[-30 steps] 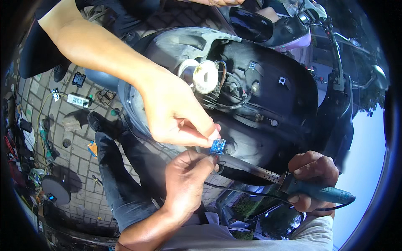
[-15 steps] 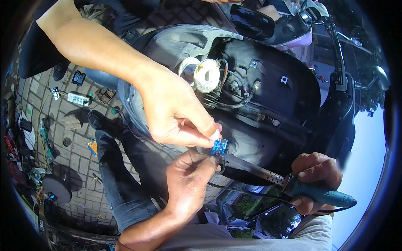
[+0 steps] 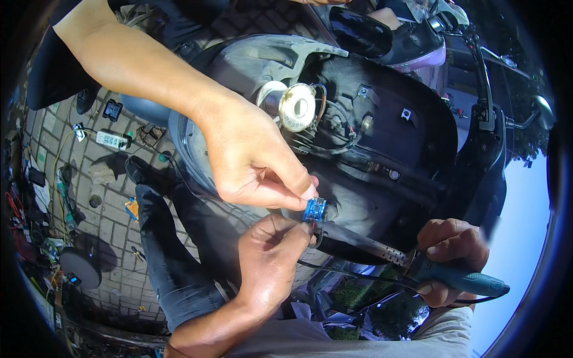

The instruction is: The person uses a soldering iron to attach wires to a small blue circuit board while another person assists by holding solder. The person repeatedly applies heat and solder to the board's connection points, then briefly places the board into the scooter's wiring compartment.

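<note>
My left hand (image 3: pixel 265 259) pinches a thin wire at the lower edge of a small blue circuit board (image 3: pixel 314 209). A co-worker's hand (image 3: pixel 262 161) reaches in from the upper left and grips the board's top edge with thumb and finger. My right hand (image 3: pixel 450 256) is closed around the teal handle of a soldering iron (image 3: pixel 459 278); its long metal barrel (image 3: pixel 370 244) points left, toward the wire and board, with the tip partly hidden near my left fingers. Above them a white spool of solder wire (image 3: pixel 296 107) rests on the dark scooter body.
The scooter's dark panel (image 3: pixel 406 143) lies under the work, with handlebar and mirror (image 3: pixel 543 113) at right and another scooter (image 3: pixel 412 48) behind. On the brick paving at left are a power strip (image 3: pixel 112 139), a black case (image 3: pixel 112 111), cables and scattered tools. The co-worker's legs show at upper left.
Over the last second the board, both of my hands and the iron have shifted slightly to the right. The co-worker's grip on the board stays.
</note>
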Motion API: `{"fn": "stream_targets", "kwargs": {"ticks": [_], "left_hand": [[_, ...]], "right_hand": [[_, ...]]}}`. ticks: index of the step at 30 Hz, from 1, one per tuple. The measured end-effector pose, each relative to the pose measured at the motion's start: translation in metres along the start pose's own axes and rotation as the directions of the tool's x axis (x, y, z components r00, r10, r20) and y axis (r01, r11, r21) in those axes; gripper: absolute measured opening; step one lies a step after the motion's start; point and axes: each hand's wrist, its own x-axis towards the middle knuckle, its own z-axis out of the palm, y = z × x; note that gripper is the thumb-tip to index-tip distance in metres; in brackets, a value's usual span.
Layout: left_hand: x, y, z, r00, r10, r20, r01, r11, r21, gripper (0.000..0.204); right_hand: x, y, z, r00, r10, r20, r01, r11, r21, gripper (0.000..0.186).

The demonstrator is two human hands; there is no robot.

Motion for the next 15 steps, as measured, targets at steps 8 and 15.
{"fn": "stream_targets", "kwargs": {"ticks": [8, 15], "left_hand": [[-0.0013, 0.0004, 0.0004, 1.000, -0.003, 0.001, 0.003, 1.000, -0.014, 0.006], [-0.0022, 0.0028, 0.0006, 1.000, -0.023, -0.014, 0.023, 1.000, -0.011, 0.006]], "right_hand": [[0.0014, 0.0006, -0.0017, 0.999, -0.026, 0.039, 0.027, 1.000, -0.010, 0.039], [0.0021, -0.0014, -0.0015, 0.999, 0.001, 0.051, -0.001, 1.000, -0.004, 0.039]]}}
